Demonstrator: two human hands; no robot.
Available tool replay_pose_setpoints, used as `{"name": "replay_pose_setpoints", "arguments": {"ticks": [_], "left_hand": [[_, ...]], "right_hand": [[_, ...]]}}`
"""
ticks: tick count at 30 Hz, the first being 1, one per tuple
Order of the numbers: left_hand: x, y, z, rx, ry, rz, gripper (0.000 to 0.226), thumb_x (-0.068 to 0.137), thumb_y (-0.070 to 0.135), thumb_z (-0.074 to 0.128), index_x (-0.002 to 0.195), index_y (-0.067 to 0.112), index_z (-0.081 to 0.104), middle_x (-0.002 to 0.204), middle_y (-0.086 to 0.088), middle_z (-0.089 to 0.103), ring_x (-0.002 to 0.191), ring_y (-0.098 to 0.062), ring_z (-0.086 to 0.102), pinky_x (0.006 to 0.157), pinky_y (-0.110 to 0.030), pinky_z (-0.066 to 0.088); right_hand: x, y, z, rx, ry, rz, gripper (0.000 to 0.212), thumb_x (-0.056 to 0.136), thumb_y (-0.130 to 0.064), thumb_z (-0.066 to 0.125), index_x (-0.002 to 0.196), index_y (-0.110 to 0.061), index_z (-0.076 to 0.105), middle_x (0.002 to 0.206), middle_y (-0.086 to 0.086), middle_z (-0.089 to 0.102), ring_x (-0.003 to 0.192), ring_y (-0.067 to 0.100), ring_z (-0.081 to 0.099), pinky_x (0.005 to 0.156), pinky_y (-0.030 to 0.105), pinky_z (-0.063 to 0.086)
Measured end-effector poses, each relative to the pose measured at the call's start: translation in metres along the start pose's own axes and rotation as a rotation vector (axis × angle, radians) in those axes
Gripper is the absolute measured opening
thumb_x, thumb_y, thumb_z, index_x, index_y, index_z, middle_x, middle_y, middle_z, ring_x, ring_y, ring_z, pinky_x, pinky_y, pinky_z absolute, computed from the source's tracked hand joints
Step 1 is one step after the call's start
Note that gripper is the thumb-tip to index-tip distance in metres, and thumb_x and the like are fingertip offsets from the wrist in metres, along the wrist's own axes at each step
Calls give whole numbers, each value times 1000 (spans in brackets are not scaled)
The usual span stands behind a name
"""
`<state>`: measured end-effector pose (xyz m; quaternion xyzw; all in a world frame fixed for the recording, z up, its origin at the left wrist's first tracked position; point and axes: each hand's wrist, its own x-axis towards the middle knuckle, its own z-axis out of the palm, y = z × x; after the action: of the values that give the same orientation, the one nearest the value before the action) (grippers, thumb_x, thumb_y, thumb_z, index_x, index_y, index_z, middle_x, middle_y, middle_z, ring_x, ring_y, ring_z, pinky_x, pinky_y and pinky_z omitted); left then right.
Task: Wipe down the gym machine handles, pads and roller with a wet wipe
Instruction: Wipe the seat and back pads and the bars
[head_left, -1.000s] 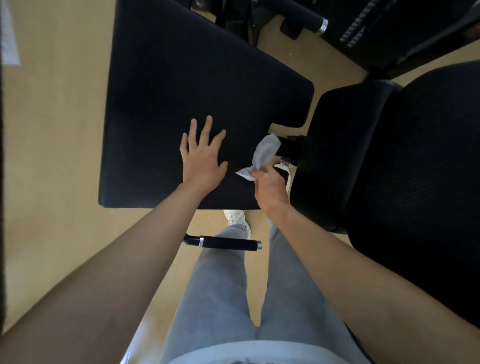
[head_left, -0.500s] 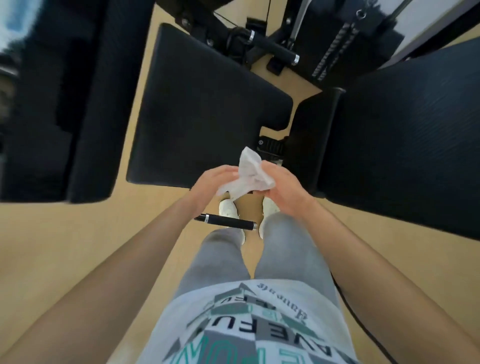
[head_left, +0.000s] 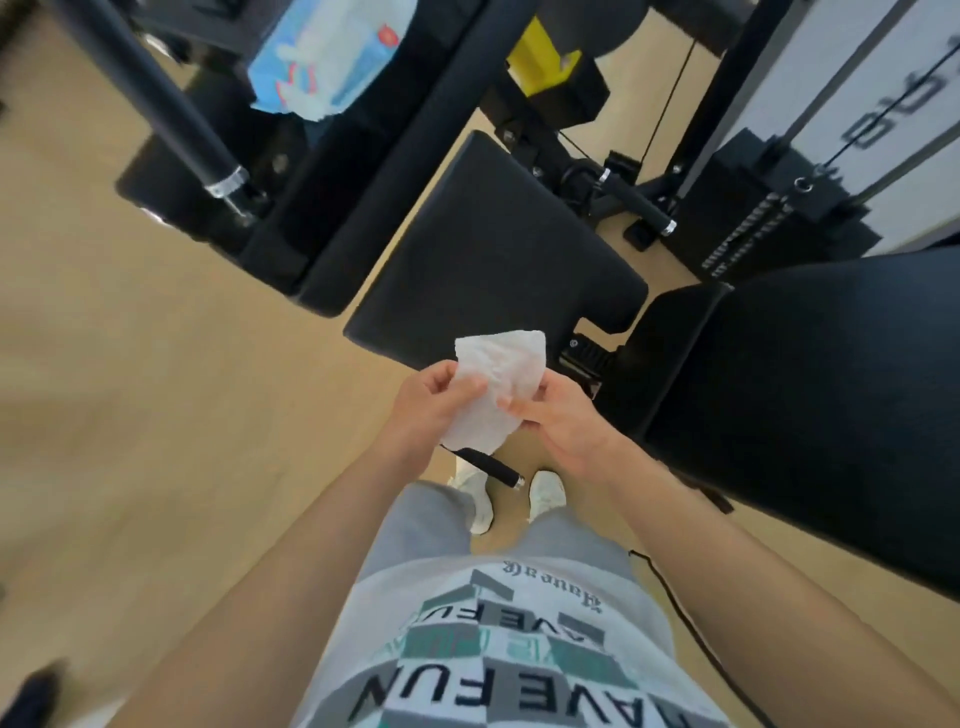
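1. Wet wipe (head_left: 496, 387): white, crumpled, partly unfolded. Held in the air between both hands, above the feet and just near of the centre pad's near edge; touching no part of the machine.
2. Left hand (head_left: 431, 410): grip pinching the wipe's left side, thumb on the face turned to the camera, fingers behind.
3. Right hand (head_left: 558, 421): grip pinching the wipe's right side, thumb on the front, fingers curled behind.
4. Centre pad (head_left: 493, 260): black, flat, roughly rectangular, notched at its near right corner.
5. Right pad (head_left: 805, 389): black, large, running off the right edge.
6. Near handle (head_left: 491, 467): short, black, chrome end cap, below the wipe and above the shoes; its left end is hidden by the wipe.
7. Far handle (head_left: 639, 205): black, chrome end cap, beyond the centre pad.
8. Long bar (head_left: 156, 98): black, chrome collar, far left.
9. Wipe pack (head_left: 327, 57): blue and white with red marks, far left of centre; printing too blurred to read.
10. Yellow part (head_left: 543, 60): on the far frame; no legible text.
11. Weight stack (head_left: 748, 234): far right, with cables.
12. White panel (head_left: 893, 114): dark lettering, not readable.
13. T-shirt (head_left: 498, 665): grey, check pattern; upside-down capitals "AVE FUN" visible, a first letter cut off; the small gothic line above is not legible.
14. Floor (head_left: 156, 415): tan.
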<state>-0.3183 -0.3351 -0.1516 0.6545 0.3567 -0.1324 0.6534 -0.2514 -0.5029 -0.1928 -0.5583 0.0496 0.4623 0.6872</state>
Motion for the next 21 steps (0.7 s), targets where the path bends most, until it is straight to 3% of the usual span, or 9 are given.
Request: {"name": "replay_pose_setpoints", "arguments": {"ticks": [3, 7, 9, 11, 13, 15, 18, 21], "left_hand": [[-13, -6, -9, -56, 164, 26, 17, 92, 28, 75, 102, 14, 73, 97, -1, 75, 88, -18, 70, 70, -30, 56], [-22, -16, -31, -91, 335, 91, 30, 90, 17, 78, 112, 13, 58, 83, 7, 74, 70, -2, 71, 58, -19, 54], [-26, -22, -47, -53, 358, 129, 29, 92, 12, 74, 109, 19, 51, 70, 12, 73, 62, 3, 65, 55, -16, 51], [-30, -27, -65, 11, 337, 174, 28, 92, 10, 73, 103, 26, 53, 72, 10, 72, 61, 4, 62, 55, -15, 49], [-35, -31, -87, 78, 277, 201, 31, 89, 9, 77, 105, 31, 61, 88, 6, 70, 69, 2, 61, 64, -15, 50], [-37, -39, -113, 204, 214, 213, 44, 82, 10, 82, 109, 39, 64, 103, 9, 67, 81, -2, 61, 76, -19, 52], [-37, -50, -153, 353, 213, 202, 42, 79, 10, 80, 112, 34, 71, 108, 13, 67, 97, -10, 63, 83, -18, 49], [-32, -55, -201, 357, 273, 202, 16, 79, 18, 81, 92, 28, 78, 90, 12, 63, 89, -17, 64, 74, -16, 45]], "right_hand": [[0, 1, 8, -64, -44, 34, 35, 94, -4, 67, 128, -11, 65, 122, 12, 71, 116, 30, 68, 96, 50, 58], [1, -6, 29, -153, 36, 24, 42, 96, 0, 62, 135, -15, 58, 118, 11, 72, 114, 31, 68, 93, 52, 58], [5, -4, 40, -228, 63, 17, 62, 97, -5, 62, 151, -29, 42, 108, 10, 73, 106, 23, 71, 95, 48, 58], [9, -2, 51, -294, 28, -14, 75, 95, -11, 65, 157, -39, 30, 90, 12, 65, 91, 18, 66, 99, 45, 56], [13, -1, 68, -415, -37, -54, 79, 90, -9, 71, 156, -33, 34, 85, 13, 55, 85, 15, 59, 94, 32, 57], [18, -1, 93, -639, -65, -83, 82, 85, -4, 78, 154, -26, 40, 89, 5, 57, 84, 9, 59, 86, 18, 53], [33, 3, 137, -940, -60, -142, 71, 81, -8, 80, 145, -22, 53, 90, -5, 60, 82, 6, 59, 79, 12, 47], [52, 6, 185, -1140, -42, -218, 31, 88, -12, 76, 119, -14, 71, 81, 1, 64, 75, 11, 57, 76, 21, 45]]}}
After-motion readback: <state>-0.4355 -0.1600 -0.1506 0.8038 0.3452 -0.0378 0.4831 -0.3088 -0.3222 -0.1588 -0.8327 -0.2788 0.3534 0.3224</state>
